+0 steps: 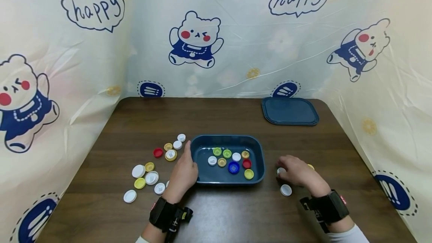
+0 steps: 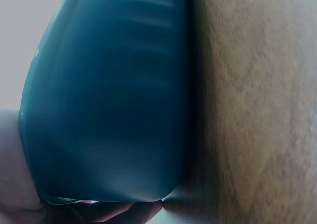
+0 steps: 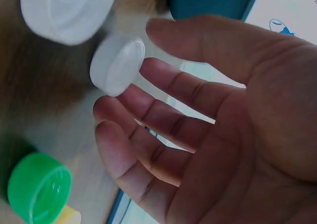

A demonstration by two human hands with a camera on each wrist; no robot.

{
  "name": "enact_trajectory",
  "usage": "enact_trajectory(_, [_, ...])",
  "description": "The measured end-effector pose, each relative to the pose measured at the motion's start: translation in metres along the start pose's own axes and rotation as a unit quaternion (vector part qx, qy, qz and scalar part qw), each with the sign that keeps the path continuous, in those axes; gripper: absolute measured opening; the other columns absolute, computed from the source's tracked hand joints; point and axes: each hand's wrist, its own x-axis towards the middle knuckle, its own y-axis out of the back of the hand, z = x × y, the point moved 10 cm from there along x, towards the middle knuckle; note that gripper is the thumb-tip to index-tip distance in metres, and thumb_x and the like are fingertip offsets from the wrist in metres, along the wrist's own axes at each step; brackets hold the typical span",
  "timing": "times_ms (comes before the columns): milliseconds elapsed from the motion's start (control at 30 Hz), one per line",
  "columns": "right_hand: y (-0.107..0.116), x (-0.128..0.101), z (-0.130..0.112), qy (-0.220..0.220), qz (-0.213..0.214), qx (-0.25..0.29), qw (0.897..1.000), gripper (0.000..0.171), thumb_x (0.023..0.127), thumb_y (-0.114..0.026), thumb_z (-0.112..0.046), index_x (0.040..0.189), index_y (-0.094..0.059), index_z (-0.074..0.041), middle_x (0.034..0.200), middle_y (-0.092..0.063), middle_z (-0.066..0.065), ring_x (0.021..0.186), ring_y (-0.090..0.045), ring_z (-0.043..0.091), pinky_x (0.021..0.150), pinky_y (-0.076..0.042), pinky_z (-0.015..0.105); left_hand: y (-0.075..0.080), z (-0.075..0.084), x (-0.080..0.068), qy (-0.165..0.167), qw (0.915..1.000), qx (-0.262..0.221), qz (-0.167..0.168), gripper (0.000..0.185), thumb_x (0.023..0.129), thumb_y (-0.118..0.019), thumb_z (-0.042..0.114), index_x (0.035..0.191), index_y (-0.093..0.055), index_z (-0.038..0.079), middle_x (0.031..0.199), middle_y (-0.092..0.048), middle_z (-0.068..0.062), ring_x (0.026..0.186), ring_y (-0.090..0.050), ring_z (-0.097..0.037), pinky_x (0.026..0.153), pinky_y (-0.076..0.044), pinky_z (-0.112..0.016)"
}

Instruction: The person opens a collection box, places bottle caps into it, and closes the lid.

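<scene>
**Hands at a blue tray of bottle caps**

Low in the centre of the head view, the rectangular dark blue plastic tray [image 1: 258, 160] sits on the dark brown wooden table [image 1: 222, 117]. It holds a cluster of small plastic caps in green, yellow, white, red and blue [image 1: 233, 167]. The left hand [image 1: 183, 173] rests against the tray's left wall, fingers straight along it; the left wrist view shows only that blue wall [image 2: 109, 100] pressed close beside wood grain.

To the right of the tray, the right hand [image 1: 297, 171] lies over a small round white plastic cap [image 1: 281, 170]. In the right wrist view its fingers [image 3: 163, 115] are loosely bent, with the white cap [image 3: 117, 65] touching the fingertips; no firm pinch shows. Another white cap [image 1: 285, 190] lies just below the hand, and a green cap [image 3: 39, 187] sits in the lower left of that wrist view.

More loose caps [image 1: 152, 177] are scattered at the tray's left. A flat dark blue lid [image 1: 289, 111] lies in the table's upper right corner, before a cartoon-bear printed sheet [image 1: 195, 40].
</scene>
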Motion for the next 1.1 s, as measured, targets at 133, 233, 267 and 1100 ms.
enact_trajectory(133, [-0.007,0.002,-0.003,-0.008,0.001,-0.015,1.0,0.029,0.083,-0.078,-0.015,0.108,-0.068,-0.006,0.104,-0.063,0.009,0.096,-0.06,0.026,0.084,-0.051,0.049,0.0,0.0,0.0,0.004,1.0,-0.002,-0.001,0.071,0.098,-0.051,0.002,0.16,-0.015,-0.001,0.148,-0.048,-0.027,0.093,-0.061,-0.031,0.067,-0.048,-0.039])
enact_trajectory(233, [-0.009,0.004,-0.006,-0.017,0.009,-0.023,1.0,0.025,0.082,-0.078,-0.01,0.105,-0.069,-0.006,0.101,-0.061,0.007,0.093,-0.059,0.024,0.083,-0.052,0.047,0.0,0.0,-0.001,0.005,1.0,-0.002,0.0,0.071,0.098,-0.051,0.002,0.16,-0.015,-0.001,0.148,-0.048,-0.027,0.095,-0.061,-0.031,0.07,-0.049,-0.04])
enact_trajectory(267, [-0.01,0.005,-0.007,-0.019,0.009,-0.025,0.999,0.023,0.082,-0.077,-0.008,0.104,-0.069,-0.006,0.1,-0.06,0.006,0.092,-0.058,0.023,0.083,-0.052,0.047,0.0,0.0,0.0,0.005,1.0,-0.002,0.0,0.071,0.098,-0.051,0.002,0.16,-0.015,-0.001,0.147,-0.049,-0.027,0.095,-0.061,-0.031,0.07,-0.049,-0.041])
enact_trajectory(1100, [0.044,0.04,-0.086,0.042,0.006,-0.063,0.997,0.023,0.089,-0.072,-0.004,0.111,-0.067,-0.004,0.107,-0.06,0.011,0.087,-0.056,0.021,0.078,-0.053,0.038,-0.001,-0.002,0.0,0.019,0.9997,-0.012,-0.011,0.071,0.099,-0.048,0.001,0.161,-0.013,0.001,0.152,-0.043,-0.027,0.113,-0.06,-0.035,0.093,-0.052,-0.054])
